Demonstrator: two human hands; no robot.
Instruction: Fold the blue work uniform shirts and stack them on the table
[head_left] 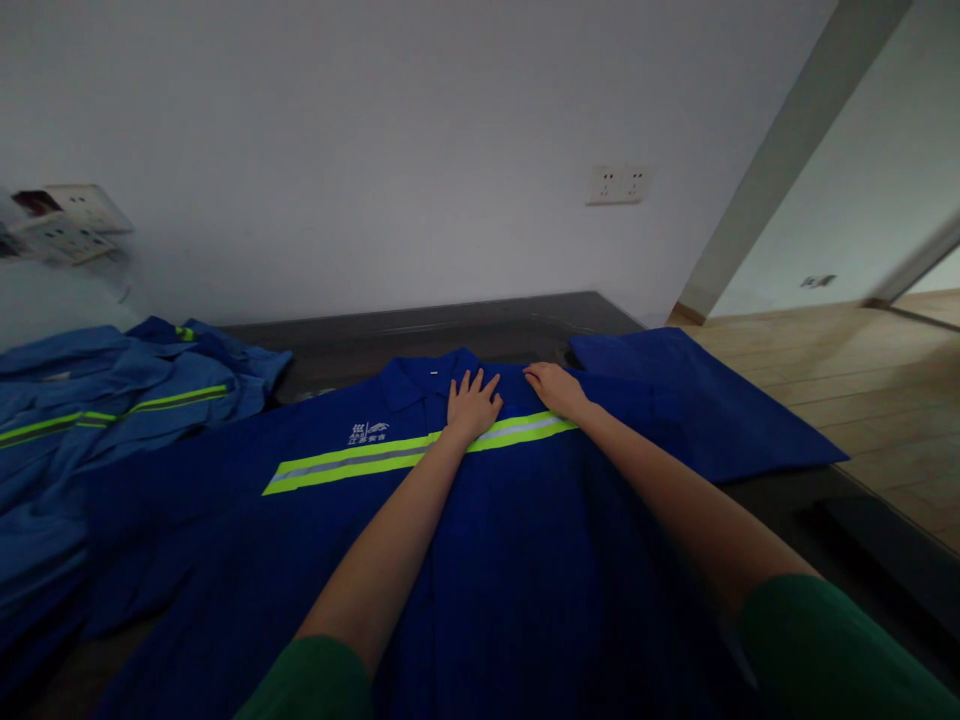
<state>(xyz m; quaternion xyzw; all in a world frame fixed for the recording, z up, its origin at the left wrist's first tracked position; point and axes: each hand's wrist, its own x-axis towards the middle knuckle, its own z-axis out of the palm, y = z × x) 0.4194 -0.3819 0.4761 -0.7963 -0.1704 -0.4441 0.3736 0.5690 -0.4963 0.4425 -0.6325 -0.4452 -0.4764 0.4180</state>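
A dark blue work jacket (510,540) lies spread out, front side up, its collar toward the wall. A yellow-green reflective stripe crosses its chest, with white lettering above the stripe on the left. My left hand (473,405) rests flat on the chest just below the collar, fingers spread. To its right, my right hand (556,388) lies at the upper chest near the shoulder, its fingers curled together against the cloth. Whether cloth is pinched between those fingers is too small to tell.
Lighter blue clothes with reflective stripes (180,375) are heaped at the left. Blue cloth (705,400) hangs toward the right side of the dark table (540,312). A black object (892,560) lies at the lower right. Sockets (619,185) are on the wall behind.
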